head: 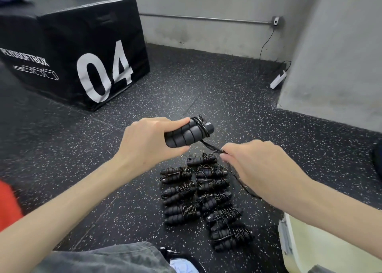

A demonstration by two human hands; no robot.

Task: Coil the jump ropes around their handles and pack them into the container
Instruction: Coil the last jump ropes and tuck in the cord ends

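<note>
I've got a pair of black foam handles (pixel 187 133) side by side in my left hand (pixel 147 142), up off the floor. A few turns of thin black rope (pixel 213 147) sit near their capped end, and the loose bit runs down to my right hand (pixel 258 169), pinched tight. Below on the floor, the coiled ropes (pixel 203 200) lie in two rough rows. The white container (pixel 289 243) sits just right of them.

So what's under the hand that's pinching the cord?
Under the right hand, coiled jump ropes lie in rows on the speckled floor. The loose cord trails down beneath it. Hand and wrist cover part of that cord, so its end is hidden.
</note>
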